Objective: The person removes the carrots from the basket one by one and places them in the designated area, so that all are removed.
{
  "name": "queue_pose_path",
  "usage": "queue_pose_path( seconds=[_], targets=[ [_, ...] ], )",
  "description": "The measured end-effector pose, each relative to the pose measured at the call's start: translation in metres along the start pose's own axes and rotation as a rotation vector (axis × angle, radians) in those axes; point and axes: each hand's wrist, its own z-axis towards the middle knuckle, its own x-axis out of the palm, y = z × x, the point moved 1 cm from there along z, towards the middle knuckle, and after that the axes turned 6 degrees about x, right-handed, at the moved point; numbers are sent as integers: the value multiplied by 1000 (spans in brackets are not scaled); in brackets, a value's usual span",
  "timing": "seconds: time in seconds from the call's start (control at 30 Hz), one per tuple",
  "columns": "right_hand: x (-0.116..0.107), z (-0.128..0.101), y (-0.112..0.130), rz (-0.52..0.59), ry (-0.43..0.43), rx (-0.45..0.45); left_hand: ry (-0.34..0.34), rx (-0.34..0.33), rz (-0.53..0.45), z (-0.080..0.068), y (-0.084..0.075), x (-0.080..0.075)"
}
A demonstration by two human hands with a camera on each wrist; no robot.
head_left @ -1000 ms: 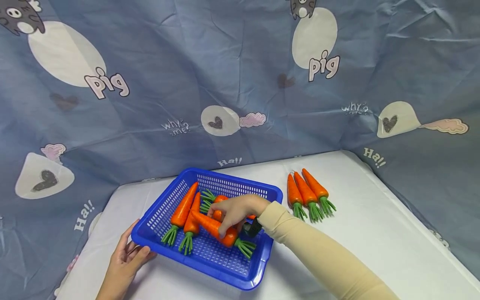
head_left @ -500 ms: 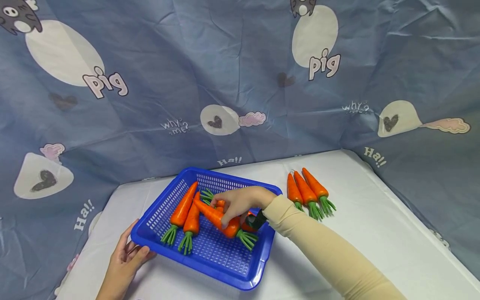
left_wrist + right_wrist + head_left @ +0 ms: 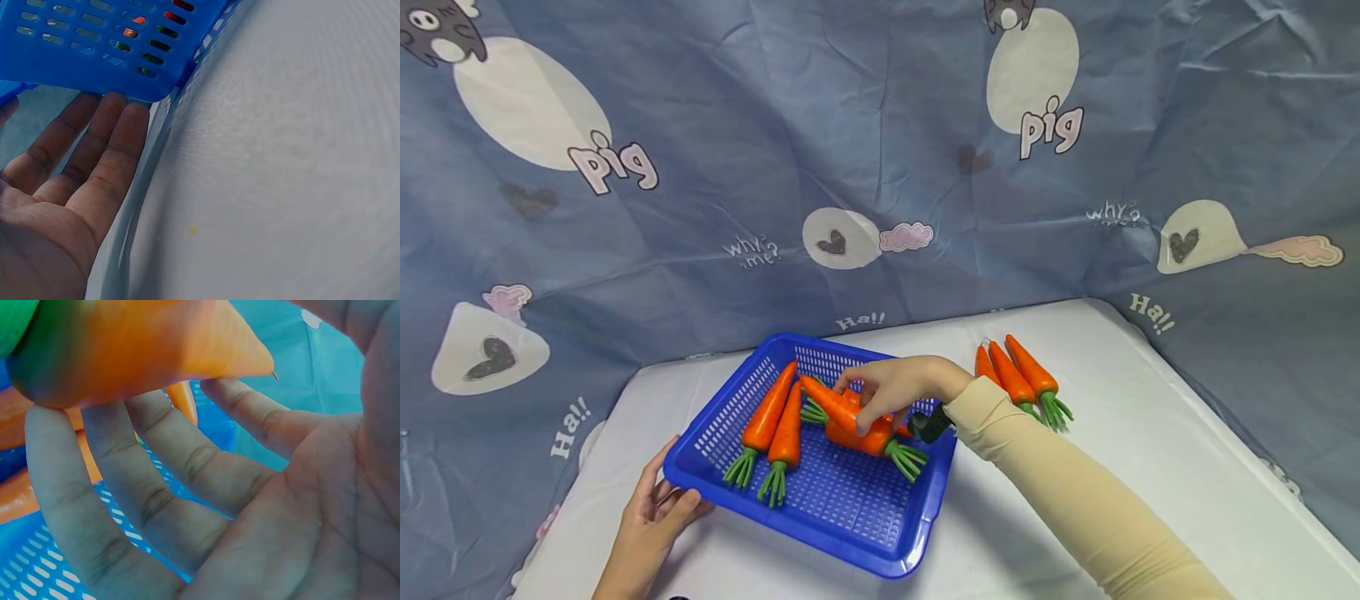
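White cloth-covered table [image 3: 1135,467] w/ a blue-grey cartoon "pig" print fabric backdrop [image 3: 715,167] behind. At left, left hand [image 3: 651,521], fingers straight & relaxed, rests against the blue perforated plastic basket [image 3: 842,521]. Two orange toy carrots [image 3: 775,421] lie inside. Right hand [image 3: 898,387] grips an orange plastic carrot w/ green top [image 3: 850,417] over the basket. Three more carrots [image 3: 1015,379] lie right, partly hidden by the beige sleeve [image 3: 1075,508].

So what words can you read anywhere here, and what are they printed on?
All stand on the blue backdrop cloth:
"pig", twice, beside white ovals
"why? me?" left of centre; the right-hand copy is blurred
"Ha!!", three times
Basket and carrots: none.
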Motion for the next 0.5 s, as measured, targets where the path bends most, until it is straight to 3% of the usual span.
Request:
queue_pose_path(
  seconds=[0.2, 0.5],
  targets=[
    [-6, -4, 1, 9, -3, 2, -4, 38, -30, -1, 1, -1],
    [-12, -9, -1, 22, -15, -3, -15, 10, -7, 0, 1, 0]
  ],
)
